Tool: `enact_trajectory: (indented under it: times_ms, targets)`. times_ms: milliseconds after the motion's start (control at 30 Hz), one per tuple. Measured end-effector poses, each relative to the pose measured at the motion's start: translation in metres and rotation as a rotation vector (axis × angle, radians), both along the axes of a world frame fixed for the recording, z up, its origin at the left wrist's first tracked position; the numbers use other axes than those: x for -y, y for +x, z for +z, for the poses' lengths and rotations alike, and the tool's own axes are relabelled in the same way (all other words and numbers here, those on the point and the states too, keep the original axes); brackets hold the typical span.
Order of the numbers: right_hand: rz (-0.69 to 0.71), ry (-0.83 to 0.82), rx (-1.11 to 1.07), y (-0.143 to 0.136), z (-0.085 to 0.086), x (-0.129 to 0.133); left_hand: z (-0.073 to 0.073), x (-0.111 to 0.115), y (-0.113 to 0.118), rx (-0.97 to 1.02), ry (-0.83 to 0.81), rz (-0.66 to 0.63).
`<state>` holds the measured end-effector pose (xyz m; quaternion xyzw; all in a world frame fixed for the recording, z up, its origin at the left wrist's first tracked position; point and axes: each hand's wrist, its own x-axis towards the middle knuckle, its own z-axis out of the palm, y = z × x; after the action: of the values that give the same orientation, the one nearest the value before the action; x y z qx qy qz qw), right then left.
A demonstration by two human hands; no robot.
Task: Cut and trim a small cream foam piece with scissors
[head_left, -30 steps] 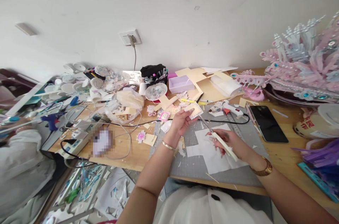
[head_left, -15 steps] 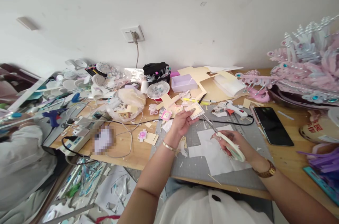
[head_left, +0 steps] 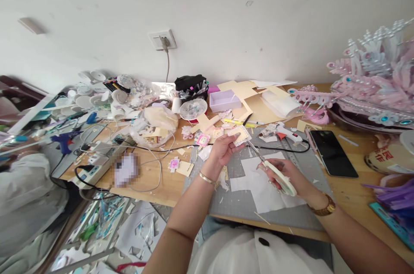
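My left hand (head_left: 224, 149) pinches a small cream card piece with a scalloped white edge (head_left: 241, 136) above the grey cutting mat (head_left: 310, 207). In my right hand (head_left: 284, 174) are scissors with pale cream handles (head_left: 280, 175); their metal blades reach up-left to the edge of the card piece. Whether the blade tips are apart, I cannot make out. White paper (head_left: 258, 196) lies on the mat below both hands. Just left of the card, a small pink-framed cutout (head_left: 202, 139) rests among paper scraps.
A white hot glue gun (head_left: 289, 135) and its black cord lie behind my hands. To the right are a black phone (head_left: 333, 153) and pink beaded crowns (head_left: 371, 88). A lilac box (head_left: 225, 100) stands at the back. At left, a co-worker's sleeve (head_left: 29, 196) shows beside a power strip (head_left: 97, 166).
Both hands keep their holds, with the scissors at the card's edge. The card piece has turned or shifted very slightly; the rest of the table looks the same.
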<state>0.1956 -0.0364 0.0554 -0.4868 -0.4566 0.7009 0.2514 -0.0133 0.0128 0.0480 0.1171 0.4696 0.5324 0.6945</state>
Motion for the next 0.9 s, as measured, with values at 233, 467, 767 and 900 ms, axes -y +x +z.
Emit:
enact_trajectory:
  times_ms: [233,467,767,900]
  targets:
    - [0.026,0.019,-0.012,0.001,-0.003,-0.001,0.001,0.0,0.001,-0.001,-0.003,0.003]
    - [0.026,0.011,-0.02,0.002,-0.007,-0.001,0.0,0.0,0.001,0.008,-0.004,0.012]
    - [-0.001,-0.02,-0.016,0.004,-0.01,-0.001,0.001,0.0,0.0,0.014,0.011,-0.01]
    - [-0.01,-0.033,0.008,0.001,-0.01,-0.001,0.002,0.0,-0.001,0.011,0.012,-0.001]
